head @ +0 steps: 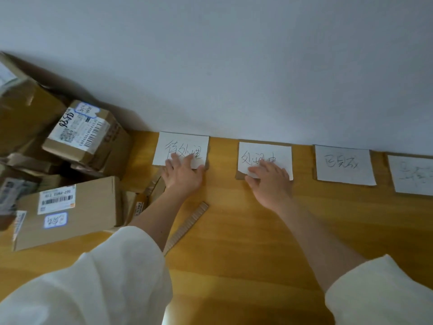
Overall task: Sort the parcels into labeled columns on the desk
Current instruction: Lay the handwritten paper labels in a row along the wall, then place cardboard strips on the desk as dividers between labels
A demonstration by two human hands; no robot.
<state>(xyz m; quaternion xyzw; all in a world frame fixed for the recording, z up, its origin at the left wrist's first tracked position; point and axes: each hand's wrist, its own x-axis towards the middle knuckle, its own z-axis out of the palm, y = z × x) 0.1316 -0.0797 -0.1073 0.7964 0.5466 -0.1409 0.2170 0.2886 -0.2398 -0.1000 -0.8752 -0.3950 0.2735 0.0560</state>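
Four handwritten labels are lined along the wall on the desk (234,231). The first label (181,146) is pressed flat by the left hand (182,174), the second label (264,156) by the right hand (269,181). Parcels (70,160) are piled at left.

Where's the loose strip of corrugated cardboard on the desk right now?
The cardboard strip lies slanted on the desk in the head view, just right of the left forearm, below the leftmost label card.

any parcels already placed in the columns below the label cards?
No: the desk below the label cards holds only a cardboard strip, and the parcels sit piled at the left.
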